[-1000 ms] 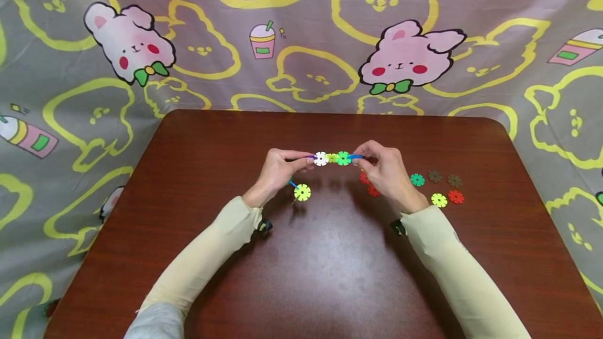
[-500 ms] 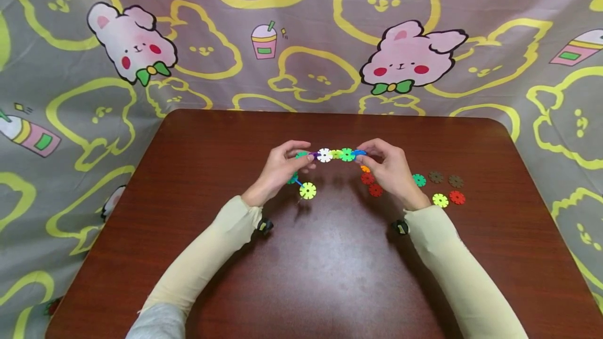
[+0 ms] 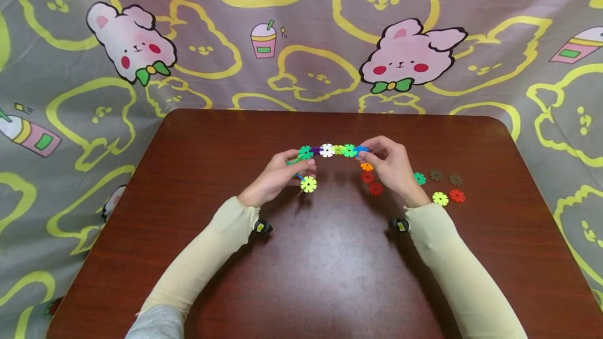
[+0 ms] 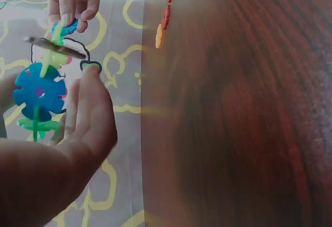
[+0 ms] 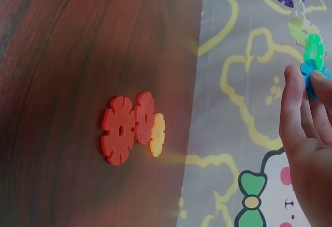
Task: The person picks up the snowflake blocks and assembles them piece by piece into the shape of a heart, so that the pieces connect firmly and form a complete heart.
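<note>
A chain of slotted plastic snowflake discs is held in the air above the table. From the right it runs blue, green (image 3: 349, 150), yellow, white (image 3: 327, 150), purple and green (image 3: 305, 152), then bends down to a yellow disc (image 3: 308, 184). My right hand (image 3: 388, 164) pinches the blue disc (image 5: 309, 79) at the right end between thumb and fingers. Around the left bend is my left hand (image 3: 278, 174), its fingers extended beside the chain. In the left wrist view those fingers (image 4: 96, 107) lie straight near a blue disc (image 4: 40, 92) and an edge-on brown disc (image 4: 57, 48).
On the brown table (image 3: 320, 255), an orange disc (image 3: 367, 167) and two red discs (image 5: 118, 131) lie below my right hand. Farther right are a teal disc (image 3: 420, 178), two brown ones, a yellow disc (image 3: 440, 199) and a red disc (image 3: 457, 195). A patterned cloth (image 3: 311, 25) hangs behind.
My left hand has released its pinch near the purple disc and shifted slightly left and down along the chain. The chain has risen a little; my right hand keeps its pinch.
</note>
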The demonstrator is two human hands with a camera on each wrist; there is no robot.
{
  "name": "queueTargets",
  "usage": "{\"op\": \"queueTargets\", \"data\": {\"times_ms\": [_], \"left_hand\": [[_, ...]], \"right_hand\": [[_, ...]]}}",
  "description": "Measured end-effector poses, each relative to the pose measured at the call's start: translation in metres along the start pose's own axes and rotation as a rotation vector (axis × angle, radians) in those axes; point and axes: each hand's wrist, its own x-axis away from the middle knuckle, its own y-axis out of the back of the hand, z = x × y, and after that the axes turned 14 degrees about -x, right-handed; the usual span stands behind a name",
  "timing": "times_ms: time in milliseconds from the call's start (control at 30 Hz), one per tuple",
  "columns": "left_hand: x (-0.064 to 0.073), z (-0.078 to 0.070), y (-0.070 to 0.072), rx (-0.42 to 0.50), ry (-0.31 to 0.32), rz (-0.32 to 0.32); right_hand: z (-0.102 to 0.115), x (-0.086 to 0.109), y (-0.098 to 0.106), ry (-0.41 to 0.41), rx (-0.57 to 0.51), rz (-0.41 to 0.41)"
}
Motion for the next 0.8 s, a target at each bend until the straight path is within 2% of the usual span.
{"op": "queueTargets", "data": {"times_ms": [133, 300, 533, 667, 800], "left_hand": [[-0.001, 0.001, -0.001, -0.021, 0.013, 0.028], [-0.002, 0.003, -0.003, 0.041, 0.035, 0.056], [-0.002, 0.009, -0.004, 0.1, 0.039, 0.059], [-0.002, 0.011, -0.004, 0.13, 0.038, 0.031], [-0.002, 0.012, -0.005, 0.18, 0.041, -0.007]], "right_hand": [[-0.003, -0.004, 0.001, -0.014, -0.012, -0.003], [-0.006, -0.01, 0.001, -0.04, -0.013, -0.016], [-0.014, -0.01, 0.01, -0.154, 0.051, -0.021], [-0.019, -0.006, 0.018, -0.226, 0.223, -0.012], [-0.024, -0.002, 0.02, -0.321, 0.459, 0.135]]}}
